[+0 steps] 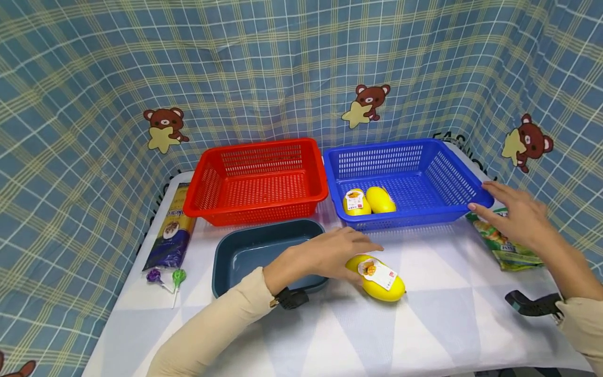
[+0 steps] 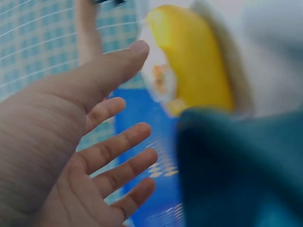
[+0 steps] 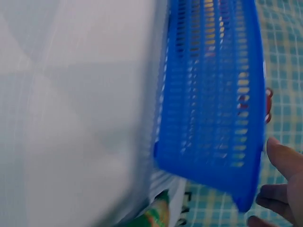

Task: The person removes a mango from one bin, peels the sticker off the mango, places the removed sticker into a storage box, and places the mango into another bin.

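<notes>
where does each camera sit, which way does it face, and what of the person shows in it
Head: worn on the head, looking forward and down at the red basket, blue basket, dark tub and loose mango; left grip, right grip and both forearms show.
Left wrist: on the left wrist, looking past thumb and fingers toward mango, tub and blue basket; another forearm shows upper left.
Right wrist: on the right wrist, looking at the blue basket's side and a green packet; right grip partly shows, lower right.
Shared: head and left wrist both show the loose mango and tub.
</notes>
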`<state>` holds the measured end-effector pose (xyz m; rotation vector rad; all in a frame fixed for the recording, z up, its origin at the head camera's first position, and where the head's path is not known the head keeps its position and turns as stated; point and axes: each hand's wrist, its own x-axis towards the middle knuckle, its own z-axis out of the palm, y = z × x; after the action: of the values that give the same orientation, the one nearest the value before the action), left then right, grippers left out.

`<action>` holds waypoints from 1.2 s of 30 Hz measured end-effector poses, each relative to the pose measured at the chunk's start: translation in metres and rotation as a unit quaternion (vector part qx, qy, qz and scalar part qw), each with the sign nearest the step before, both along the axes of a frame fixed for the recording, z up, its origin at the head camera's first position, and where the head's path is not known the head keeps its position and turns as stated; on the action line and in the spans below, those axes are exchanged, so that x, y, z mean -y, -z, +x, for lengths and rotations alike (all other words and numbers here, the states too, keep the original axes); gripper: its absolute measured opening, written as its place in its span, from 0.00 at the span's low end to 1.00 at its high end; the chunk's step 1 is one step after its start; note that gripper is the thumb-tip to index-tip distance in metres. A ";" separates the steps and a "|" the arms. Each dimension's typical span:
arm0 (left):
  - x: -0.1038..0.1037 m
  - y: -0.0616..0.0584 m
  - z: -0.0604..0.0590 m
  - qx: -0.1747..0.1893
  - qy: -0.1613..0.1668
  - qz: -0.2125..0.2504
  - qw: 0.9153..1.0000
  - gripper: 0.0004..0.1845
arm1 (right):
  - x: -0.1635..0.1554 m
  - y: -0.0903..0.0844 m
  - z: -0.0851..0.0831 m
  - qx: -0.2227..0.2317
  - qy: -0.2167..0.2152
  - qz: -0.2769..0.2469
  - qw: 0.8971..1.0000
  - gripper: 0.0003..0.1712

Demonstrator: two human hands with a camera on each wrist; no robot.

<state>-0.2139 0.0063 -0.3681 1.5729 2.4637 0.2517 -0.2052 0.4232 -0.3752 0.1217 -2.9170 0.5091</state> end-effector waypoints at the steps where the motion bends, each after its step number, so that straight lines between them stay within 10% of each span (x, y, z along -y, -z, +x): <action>1: 0.004 -0.004 0.001 -0.001 -0.006 0.012 1.000 0.40 | 0.003 -0.001 0.002 -0.019 -0.004 0.002 1.000 0.42; 7: 0.033 -0.022 0.010 -0.019 -0.047 0.095 0.994 0.34 | 0.032 -0.011 0.018 -0.146 -0.067 -0.018 0.987 0.31; 15: 0.056 -0.016 0.026 -0.035 -0.078 0.181 0.980 0.30 | 0.073 -0.008 0.030 -0.190 -0.188 -0.046 0.963 0.31; 25: 0.067 0.001 0.047 -0.051 -0.145 0.262 0.953 0.27 | 0.114 0.006 0.041 -0.080 -0.258 -0.075 0.960 0.34; 36: 0.060 0.026 0.055 -0.046 -0.147 0.277 0.948 0.26 | 0.130 0.032 0.041 0.048 -0.289 -0.084 0.952 0.40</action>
<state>-0.1586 -0.0538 -0.3936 1.3965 2.8609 1.0190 -0.1640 0.2935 -0.4069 0.9699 -2.8802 0.8632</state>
